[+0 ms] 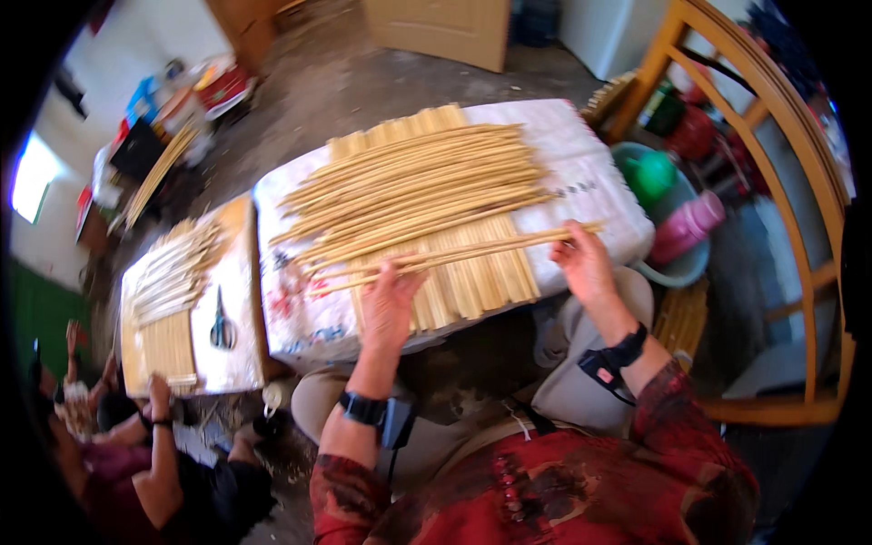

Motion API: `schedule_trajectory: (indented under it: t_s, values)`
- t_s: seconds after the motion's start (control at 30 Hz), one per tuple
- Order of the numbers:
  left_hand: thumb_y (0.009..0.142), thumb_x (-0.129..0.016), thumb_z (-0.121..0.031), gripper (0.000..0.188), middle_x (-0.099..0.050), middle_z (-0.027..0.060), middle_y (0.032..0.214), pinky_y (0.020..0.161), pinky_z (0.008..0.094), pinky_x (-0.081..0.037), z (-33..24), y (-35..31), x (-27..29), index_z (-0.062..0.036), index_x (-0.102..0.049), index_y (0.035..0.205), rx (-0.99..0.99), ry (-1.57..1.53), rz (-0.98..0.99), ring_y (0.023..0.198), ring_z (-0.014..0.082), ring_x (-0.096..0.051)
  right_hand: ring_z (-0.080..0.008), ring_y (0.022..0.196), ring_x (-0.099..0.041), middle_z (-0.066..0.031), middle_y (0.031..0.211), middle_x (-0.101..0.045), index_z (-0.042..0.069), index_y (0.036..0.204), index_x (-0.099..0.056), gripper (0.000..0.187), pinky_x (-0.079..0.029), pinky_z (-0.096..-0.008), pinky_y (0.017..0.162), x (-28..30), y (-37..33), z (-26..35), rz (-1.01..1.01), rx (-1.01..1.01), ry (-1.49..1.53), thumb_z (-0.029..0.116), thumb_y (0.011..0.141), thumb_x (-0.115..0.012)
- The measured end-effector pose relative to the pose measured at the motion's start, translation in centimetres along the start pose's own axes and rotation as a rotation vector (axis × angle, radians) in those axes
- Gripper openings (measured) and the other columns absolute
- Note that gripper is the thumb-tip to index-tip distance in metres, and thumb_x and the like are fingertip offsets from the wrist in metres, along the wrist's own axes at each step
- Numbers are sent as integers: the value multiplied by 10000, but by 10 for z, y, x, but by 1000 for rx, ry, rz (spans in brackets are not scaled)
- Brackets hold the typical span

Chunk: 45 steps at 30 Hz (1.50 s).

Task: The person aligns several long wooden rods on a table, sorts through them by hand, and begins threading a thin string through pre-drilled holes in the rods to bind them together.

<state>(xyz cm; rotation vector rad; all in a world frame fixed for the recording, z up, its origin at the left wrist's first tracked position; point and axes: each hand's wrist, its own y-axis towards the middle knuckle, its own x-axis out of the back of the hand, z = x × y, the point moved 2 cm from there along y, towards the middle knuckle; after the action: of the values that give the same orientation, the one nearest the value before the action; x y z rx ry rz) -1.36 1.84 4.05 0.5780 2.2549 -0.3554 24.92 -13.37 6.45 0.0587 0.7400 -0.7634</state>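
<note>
Two or so thin straw-coloured stalks stretch between my hands, slanting slightly up to the right. My left hand pinches them toward their left part, with the ends sticking out beyond it. Near the right ends, my right hand grips them between thumb and fingers. Beneath lies a layer of upright stalks set side by side like a mat. Across that layer, just beyond my hands, rests a thick pile of long loose stalks. White cloth covers the table under everything.
On the left, a lower table carries pale stalks, a small mat and dark scissors. A person's hand is beside it. To the right stand a blue basin with a pink bottle and a wooden frame.
</note>
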Motion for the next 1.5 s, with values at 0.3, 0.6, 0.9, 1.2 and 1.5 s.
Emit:
schedule_trajectory:
  t_s: [0.3,0.6,0.9,1.2,1.5]
  values:
    - [949,-404,-217,298,-536,197,1151,908,440,-457,-28,-10,-25,-4,-489,1140,-59,-57,172,1059,302,-548,-137,648,-599,-32,717,-584,54,930,-592,145,-515,-255,555,36,25,3,-31,-135,6,182,864,-577]
    - [954,-405,-219,266,-581,170,1075,834,385,-516,-28,-13,-24,-8,-526,1062,-77,29,165,981,242,-589,-111,643,-554,-17,742,-576,71,916,-574,126,-458,-225,531,35,28,3,-13,-175,1,189,876,-558]
    - [942,-437,-230,274,-581,163,1085,814,395,-524,-30,-12,-24,-13,-524,1085,-100,115,142,953,244,-600,-111,632,-542,-17,733,-571,79,911,-576,126,-447,-225,520,38,31,2,9,-182,14,198,870,-570]
    - [938,-442,-185,237,-580,173,1080,822,397,-520,-25,-7,-21,-5,-533,1063,-39,-5,112,958,256,-602,-119,609,-521,-24,724,-557,64,909,-570,182,-435,-239,509,31,24,0,40,-221,-27,243,874,-566]
    - [944,-422,-163,220,-580,177,1074,845,404,-511,-17,-5,-27,-17,-527,1071,-31,12,119,946,267,-604,-159,742,-593,-79,897,-586,39,951,-574,181,-490,-263,601,-70,-49,6,420,-6,-1081,193,855,-585]
